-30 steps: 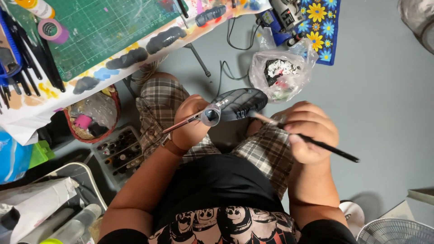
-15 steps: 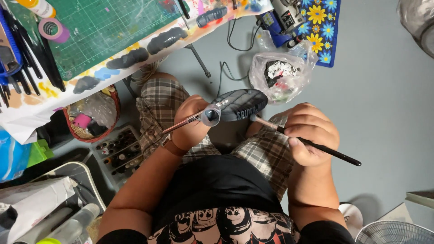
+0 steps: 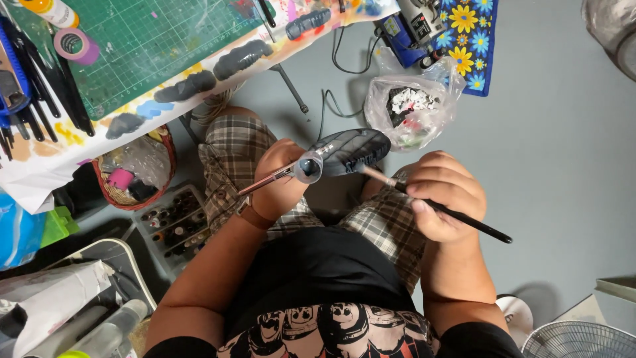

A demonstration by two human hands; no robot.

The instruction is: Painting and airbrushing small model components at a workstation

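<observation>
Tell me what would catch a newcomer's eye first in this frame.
At centre, over the person's plaid-shorted lap, the left hand holds up a dark oval piece while the right hand puts a thin black paintbrush to its edge. At upper left lies a green cutting mat on a paint-smeared table, and a clear plastic bag sits on the grey floor beyond the knees.

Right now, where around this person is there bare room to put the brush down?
The widest bare patch is the grey floor right of the right hand, between the flowered cloth and the fan. The green cutting mat has some open middle. Left of the left hand it is crowded: basket, paint tray.
</observation>
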